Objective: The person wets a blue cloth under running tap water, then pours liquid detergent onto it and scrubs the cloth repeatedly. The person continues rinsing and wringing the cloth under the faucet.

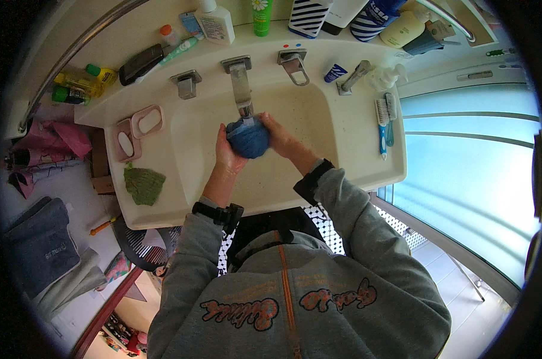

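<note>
Between my two hands, over the washbasin (262, 188), is a bunched blue cloth (248, 140), directly under the spout of the chrome tap (242, 85). My left hand (229, 155) grips its left side from below, and my right hand (280, 134) holds its right side with the fingers near the spout. Water seems to run from the spout onto the cloth. A green cloth (145, 185) lies spread on the basin's left ledge. Above it, white soap bars rest in pink soap dishes (139, 147).
Two brushes (382, 128) lie on the right ledge by a pump bottle (383, 77). Tap handles (187, 84) flank the spout. Bottles and tubes (262, 20) line the back edge beneath a metal rail (69, 54). Folded towels (44, 247) lie at the left; a glass panel (468, 166) stands right.
</note>
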The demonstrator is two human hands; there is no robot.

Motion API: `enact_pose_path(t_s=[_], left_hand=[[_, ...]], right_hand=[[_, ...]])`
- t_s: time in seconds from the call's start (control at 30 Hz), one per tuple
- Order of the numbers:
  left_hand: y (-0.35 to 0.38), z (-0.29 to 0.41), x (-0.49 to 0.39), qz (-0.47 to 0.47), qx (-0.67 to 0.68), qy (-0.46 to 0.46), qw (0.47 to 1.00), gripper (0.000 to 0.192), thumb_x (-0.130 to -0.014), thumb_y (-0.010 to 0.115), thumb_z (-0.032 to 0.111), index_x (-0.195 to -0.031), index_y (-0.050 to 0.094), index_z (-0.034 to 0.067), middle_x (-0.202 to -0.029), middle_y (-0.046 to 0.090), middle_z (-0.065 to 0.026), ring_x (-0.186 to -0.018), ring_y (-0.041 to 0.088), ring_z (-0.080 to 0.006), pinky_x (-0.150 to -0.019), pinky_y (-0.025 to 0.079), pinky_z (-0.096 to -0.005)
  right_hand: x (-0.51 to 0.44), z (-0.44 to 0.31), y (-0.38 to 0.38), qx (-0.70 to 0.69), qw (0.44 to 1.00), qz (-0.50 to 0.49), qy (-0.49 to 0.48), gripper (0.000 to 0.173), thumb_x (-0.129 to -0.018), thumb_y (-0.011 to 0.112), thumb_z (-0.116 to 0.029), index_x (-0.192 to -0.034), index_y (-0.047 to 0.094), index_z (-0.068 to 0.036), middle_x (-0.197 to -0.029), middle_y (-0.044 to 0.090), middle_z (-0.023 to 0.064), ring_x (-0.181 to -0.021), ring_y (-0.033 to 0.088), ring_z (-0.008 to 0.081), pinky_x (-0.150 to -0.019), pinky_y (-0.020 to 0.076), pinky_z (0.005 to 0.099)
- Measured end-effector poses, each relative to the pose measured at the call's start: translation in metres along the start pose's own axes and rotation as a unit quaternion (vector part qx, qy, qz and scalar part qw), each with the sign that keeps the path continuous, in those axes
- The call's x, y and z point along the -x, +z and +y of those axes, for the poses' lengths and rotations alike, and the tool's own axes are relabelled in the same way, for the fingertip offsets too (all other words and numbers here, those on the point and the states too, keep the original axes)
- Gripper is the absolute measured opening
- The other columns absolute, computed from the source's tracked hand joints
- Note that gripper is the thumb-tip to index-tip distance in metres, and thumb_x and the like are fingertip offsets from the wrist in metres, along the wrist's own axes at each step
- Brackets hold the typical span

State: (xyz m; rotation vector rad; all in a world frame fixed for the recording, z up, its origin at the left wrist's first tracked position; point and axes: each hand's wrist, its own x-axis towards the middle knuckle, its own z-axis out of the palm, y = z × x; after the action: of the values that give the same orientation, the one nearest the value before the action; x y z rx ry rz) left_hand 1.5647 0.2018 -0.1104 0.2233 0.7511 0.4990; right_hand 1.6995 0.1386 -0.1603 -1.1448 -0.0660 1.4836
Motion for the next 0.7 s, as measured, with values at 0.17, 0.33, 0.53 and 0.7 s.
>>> enact_pose_path(t_s=[0.17,0.33,0.53,0.7], left_hand=[[-0.004,0.003,-0.003,-0.06,0.031,-0.018,0.998,0.056,-0.093,0.025,0.047,-0.123,0.042,0.003,-0.122,0.05,-0.0144,-0.115,0.048,-0.0296,-0.098,0.036,-0.0483],[-0.01,-0.001,-0.012,0.084,-0.071,-0.082,0.991,0.046,-0.093,0.032,0.04,-0.122,0.044,0.006,-0.118,0.052,-0.0115,-0.112,0.048,-0.0264,-0.096,0.038,-0.0441],[-0.015,-0.038,-0.037,-0.098,0.075,-0.04,0.992,0.036,-0.094,0.034,0.034,-0.113,0.049,0.008,-0.109,0.054,-0.0097,-0.101,0.053,-0.0242,-0.087,0.043,-0.0398],[-0.018,-0.065,-0.04,0.062,-0.009,0.031,0.998,0.033,-0.093,0.035,0.033,-0.11,0.05,0.009,-0.104,0.055,-0.0082,-0.096,0.054,-0.0224,-0.082,0.044,-0.0374]], right_hand=[[0.001,-0.003,0.012,-0.129,0.99,-0.037,0.032,0.043,-0.089,0.053,-0.031,-0.125,0.044,-0.008,-0.11,0.057,0.0101,-0.099,0.057,0.0263,-0.088,0.0467,0.0383],[0.018,-0.008,0.032,0.049,0.988,0.032,-0.143,0.035,-0.084,0.059,-0.016,-0.117,0.051,-0.006,-0.106,0.058,0.0107,-0.089,0.06,0.0239,-0.08,0.0477,0.0315],[0.039,0.006,0.057,0.389,0.878,0.079,-0.267,0.027,-0.087,0.055,-0.026,-0.094,0.056,0.001,-0.082,0.057,0.0223,-0.077,0.055,0.039,-0.068,0.0436,0.0393],[0.039,0.006,0.056,0.313,0.898,0.175,-0.254,0.034,-0.091,0.048,-0.031,-0.081,0.053,0.001,-0.07,0.056,0.018,-0.069,0.056,0.0357,-0.063,0.0433,0.0391]])
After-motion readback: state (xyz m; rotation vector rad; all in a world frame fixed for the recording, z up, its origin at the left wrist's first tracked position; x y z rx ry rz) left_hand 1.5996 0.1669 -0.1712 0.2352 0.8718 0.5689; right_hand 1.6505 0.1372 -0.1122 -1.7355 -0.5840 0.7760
